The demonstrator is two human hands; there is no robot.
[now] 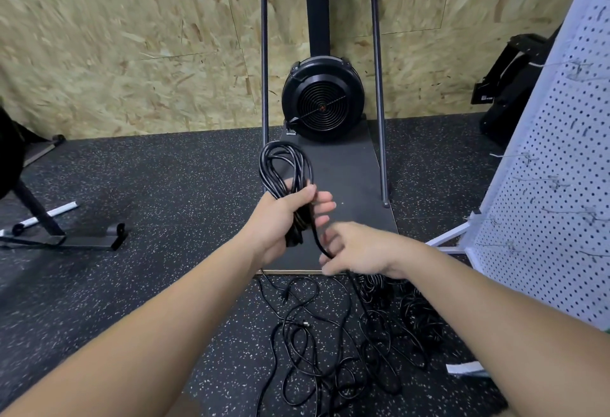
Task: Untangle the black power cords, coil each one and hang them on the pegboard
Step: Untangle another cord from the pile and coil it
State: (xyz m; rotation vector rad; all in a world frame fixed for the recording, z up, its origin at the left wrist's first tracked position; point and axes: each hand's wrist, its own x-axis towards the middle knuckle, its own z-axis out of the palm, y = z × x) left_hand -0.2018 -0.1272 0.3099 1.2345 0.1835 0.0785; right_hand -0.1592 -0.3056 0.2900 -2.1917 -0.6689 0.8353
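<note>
My left hand point(284, 215) grips a bundle of black cord loops point(284, 165) that stand up above the fist. One strand of that cord runs down and to the right into my right hand point(358, 250), whose fingers curl round it; the hand is blurred. Below both hands a tangle of black power cords point(333, 344) lies spread on the speckled floor, with a plug point(284, 297) showing near its left side. The white pegboard point(558, 179) stands at the right, with several metal hooks point(528, 157) sticking out of it.
A black fan machine point(321, 103) with a tall metal frame stands on a dark platform point(343, 192) against the chipboard wall. Black equipment legs point(76, 236) lie at the left. A black bag point(515, 86) sits behind the pegboard, whose white foot point(445, 243) reaches onto the floor.
</note>
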